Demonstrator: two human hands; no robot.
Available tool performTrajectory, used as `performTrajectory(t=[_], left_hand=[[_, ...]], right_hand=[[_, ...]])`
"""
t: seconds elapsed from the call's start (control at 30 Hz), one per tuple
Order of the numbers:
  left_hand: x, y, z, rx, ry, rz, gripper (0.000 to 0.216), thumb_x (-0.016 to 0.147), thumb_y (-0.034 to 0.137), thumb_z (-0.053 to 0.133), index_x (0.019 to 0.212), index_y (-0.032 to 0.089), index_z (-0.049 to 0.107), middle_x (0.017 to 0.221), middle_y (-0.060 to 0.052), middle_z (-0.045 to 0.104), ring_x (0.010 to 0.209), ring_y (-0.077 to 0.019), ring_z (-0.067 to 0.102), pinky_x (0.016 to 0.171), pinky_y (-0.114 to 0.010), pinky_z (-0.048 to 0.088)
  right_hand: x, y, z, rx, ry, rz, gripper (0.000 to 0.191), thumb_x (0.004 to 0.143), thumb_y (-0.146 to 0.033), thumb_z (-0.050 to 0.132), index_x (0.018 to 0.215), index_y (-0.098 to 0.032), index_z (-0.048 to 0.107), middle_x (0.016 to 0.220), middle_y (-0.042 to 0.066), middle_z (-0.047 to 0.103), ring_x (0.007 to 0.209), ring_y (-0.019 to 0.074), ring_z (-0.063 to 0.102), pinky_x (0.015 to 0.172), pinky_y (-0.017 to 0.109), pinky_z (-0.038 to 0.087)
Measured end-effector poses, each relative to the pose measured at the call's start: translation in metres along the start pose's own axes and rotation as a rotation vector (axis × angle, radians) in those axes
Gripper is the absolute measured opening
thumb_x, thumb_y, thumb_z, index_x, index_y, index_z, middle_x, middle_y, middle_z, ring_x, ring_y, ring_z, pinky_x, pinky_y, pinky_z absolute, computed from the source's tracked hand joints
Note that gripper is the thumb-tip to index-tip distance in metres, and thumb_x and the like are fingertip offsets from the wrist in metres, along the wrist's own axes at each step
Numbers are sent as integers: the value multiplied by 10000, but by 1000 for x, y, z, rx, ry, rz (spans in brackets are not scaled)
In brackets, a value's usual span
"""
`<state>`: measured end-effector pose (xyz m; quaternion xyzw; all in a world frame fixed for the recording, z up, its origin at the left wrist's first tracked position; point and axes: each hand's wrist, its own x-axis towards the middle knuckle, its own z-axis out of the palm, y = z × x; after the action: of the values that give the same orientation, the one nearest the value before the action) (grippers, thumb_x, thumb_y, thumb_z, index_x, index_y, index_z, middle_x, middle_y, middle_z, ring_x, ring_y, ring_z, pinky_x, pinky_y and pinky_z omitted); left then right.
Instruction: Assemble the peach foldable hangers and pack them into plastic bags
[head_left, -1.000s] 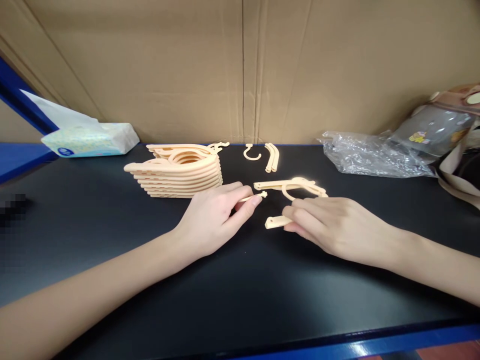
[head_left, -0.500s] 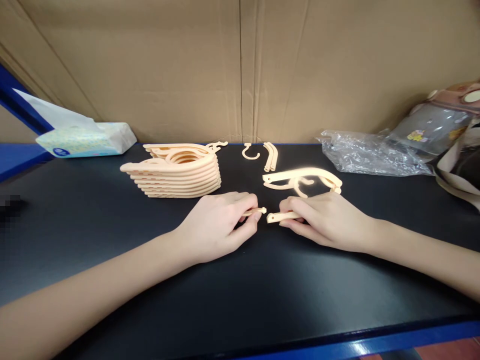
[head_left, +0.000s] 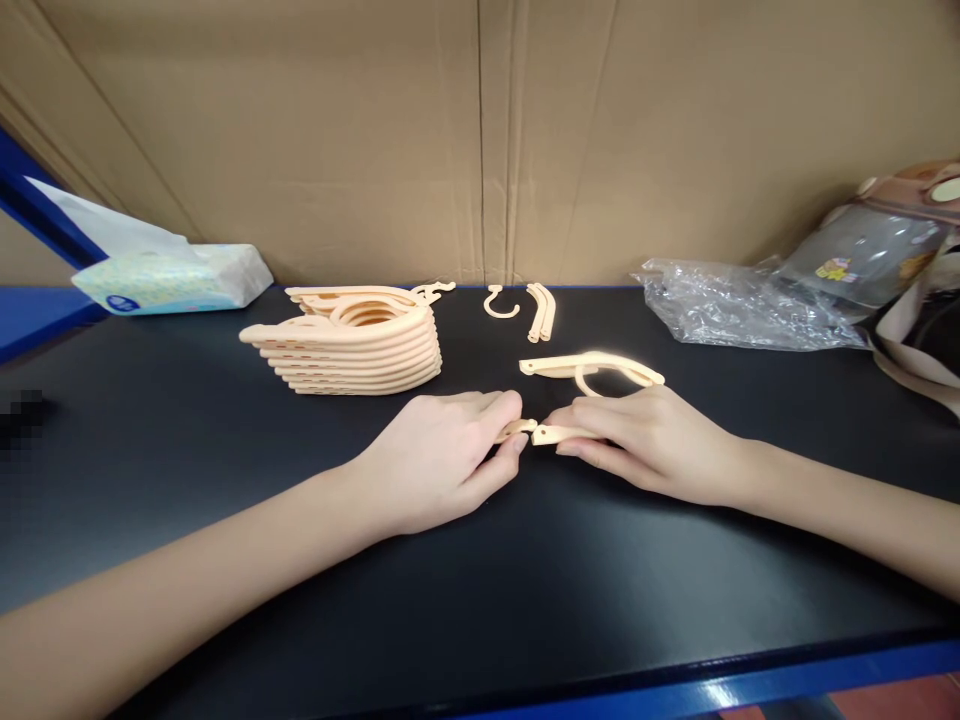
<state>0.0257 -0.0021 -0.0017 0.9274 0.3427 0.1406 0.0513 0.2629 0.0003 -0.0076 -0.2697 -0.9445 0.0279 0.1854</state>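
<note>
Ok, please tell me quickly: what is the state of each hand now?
Left hand: closed, pinching a small cream piece between thumb and fingers.
Right hand: closed, holding a hanger arm.

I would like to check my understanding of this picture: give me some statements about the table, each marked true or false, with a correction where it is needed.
1. The left hand holds a slim cream piece in its fingers. True.
2. The right hand holds nothing. False: it grips a cream part with a hole near its end.
3. The loose hook lies left of the two short curved pieces. True.
4. The tissue pack is right of the hanger stack. False: it is on the left.
5. The crumpled clear bag lies on the right side. True.
</note>
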Motion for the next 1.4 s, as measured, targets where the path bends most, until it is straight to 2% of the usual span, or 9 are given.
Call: performTrajectory(t=[0.2,0.37,0.53,0.7,0.87,1.13,1.4], left_hand=[[-3,1,1,-58,14,19,225,978,276,329,774,207,394,670,34,511,552,-131,487,511,-256,299],[-4,3,-2,-98,-43,27,239,989,272,303,776,210,391,653,41,513,523,-125,488,501,-250,287],[-3,5,-4,-46,-110,16,324,945,448,493,765,217,357,615,61,504,474,-123,482,467,-226,259],[-3,7,-2,50,-103,27,297,991,367,440,755,219,335,572,62,494,442,-138,492,446,-217,227],[-5,12,-2,135,-85,32,248,992,341,426,788,218,356,608,43,562,458,-170,551,432,-234,231],[-5,15,-3,237,-120,93,199,996,299,409,822,206,382,586,43,554,442,-184,568,397,-255,234],[-7,15,-1,335,-96,157,218,990,274,415,789,193,393,638,27,585,470,-168,602,397,-262,270]], right_hand=[[0,-1,0,2,12,-20,255,1005,-306,429,1060,-156,628,858,23,710,684,117,650,612,226,454],[0,-3,0,13,8,-13,232,999,-299,449,1060,-159,623,847,11,696,667,106,637,596,216,439],[-1,-3,0,19,15,-12,261,1004,-323,437,1018,-148,631,806,24,694,631,107,626,566,213,418],[0,-5,-1,6,15,-21,290,1013,-316,413,956,-154,648,769,15,675,597,91,597,550,203,399],[-1,-5,-2,-18,5,-38,343,1023,-336,376,962,-158,663,722,6,634,564,84,547,537,204,375],[-2,-6,0,-67,15,-82,378,1029,-339,349,949,-153,668,691,-2,592,548,93,500,518,221,350],[-2,-7,-2,26,-23,-57,372,1026,-334,354,957,-146,668,705,3,598,557,89,505,529,214,352]])
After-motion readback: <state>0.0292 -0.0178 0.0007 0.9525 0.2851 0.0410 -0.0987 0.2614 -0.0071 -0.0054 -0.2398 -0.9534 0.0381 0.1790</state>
